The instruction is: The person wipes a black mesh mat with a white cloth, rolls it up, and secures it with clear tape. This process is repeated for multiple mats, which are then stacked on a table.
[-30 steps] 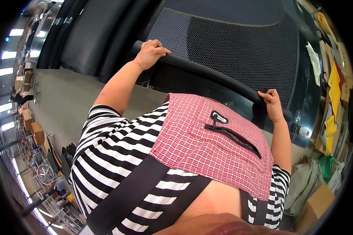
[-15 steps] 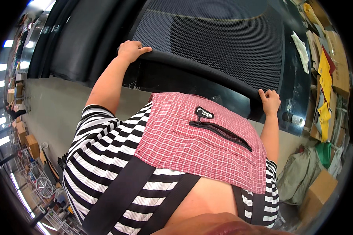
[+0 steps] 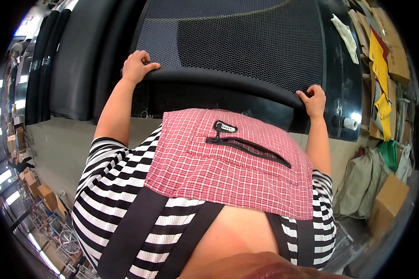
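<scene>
The black padded edge [image 3: 228,81] of a mesh panel [image 3: 237,42] is gripped by the left hand [image 3: 137,67] and right hand [image 3: 314,100], fingers curled over it.

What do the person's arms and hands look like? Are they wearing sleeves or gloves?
Both hands, the left hand and the right hand, are bare, with no gloves, rings or watch showing. The forearms are bare too. Short sleeves with black and white stripes end above the elbows, and a red checked apron with a black zip covers the front.
</scene>
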{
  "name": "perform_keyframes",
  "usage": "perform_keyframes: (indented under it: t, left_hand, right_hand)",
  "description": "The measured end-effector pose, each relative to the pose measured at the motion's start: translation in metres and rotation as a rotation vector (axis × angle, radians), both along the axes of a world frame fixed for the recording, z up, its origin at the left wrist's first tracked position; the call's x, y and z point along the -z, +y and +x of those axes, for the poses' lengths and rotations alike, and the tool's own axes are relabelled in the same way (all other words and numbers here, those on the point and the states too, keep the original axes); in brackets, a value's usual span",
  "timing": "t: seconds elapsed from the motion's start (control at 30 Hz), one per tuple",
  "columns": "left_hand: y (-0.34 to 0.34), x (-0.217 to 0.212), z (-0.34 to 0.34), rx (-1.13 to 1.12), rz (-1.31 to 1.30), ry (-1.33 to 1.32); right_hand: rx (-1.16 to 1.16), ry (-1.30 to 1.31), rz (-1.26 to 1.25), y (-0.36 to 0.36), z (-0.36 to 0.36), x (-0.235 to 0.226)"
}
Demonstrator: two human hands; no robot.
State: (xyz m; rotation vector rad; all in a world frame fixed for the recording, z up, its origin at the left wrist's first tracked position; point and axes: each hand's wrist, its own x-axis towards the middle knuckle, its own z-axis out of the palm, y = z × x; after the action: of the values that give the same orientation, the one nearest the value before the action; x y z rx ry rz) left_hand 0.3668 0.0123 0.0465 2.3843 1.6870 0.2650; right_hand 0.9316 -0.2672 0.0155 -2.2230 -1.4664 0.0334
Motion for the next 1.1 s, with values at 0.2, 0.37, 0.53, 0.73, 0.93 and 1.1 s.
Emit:
perform_keyframes:
  t: [0.2, 0.37, 0.53, 0.73, 0.93, 1.1]
  left_hand:
    - [0.006, 0.023, -0.024, 0.315, 0.071, -0.149]
    - [-0.018, -0.007, -0.028, 0.649, 0.270, -0.095]
    - [-0.031, 0.005, -0.036, 0.574, 0.285, -0.055]
    - [0.016, -0.001, -0.015, 0.473, 0.081, -0.193]
    - [0.085, 0.005, 0.018, 0.606, 0.241, -0.022]
    - [0.108, -0.002, 0.029, 0.553, 0.061, 0.035]
  right_hand:
    - [-0.011, 0.068, -0.059, -0.004, 0.004, 0.007]
    - [-0.241, -0.136, 0.124, -0.026, 0.008, 0.009]
    - [-0.297, -0.349, 0.136, -0.053, -0.015, -0.008]
    - [-0.181, -0.007, -0.002, 0.001, 0.016, -0.008]
    - [-0.152, -0.076, 0.119, 0.061, 0.049, 0.004]
    - [-0.176, 0.007, -0.064, 0.087, 0.057, 0.000]
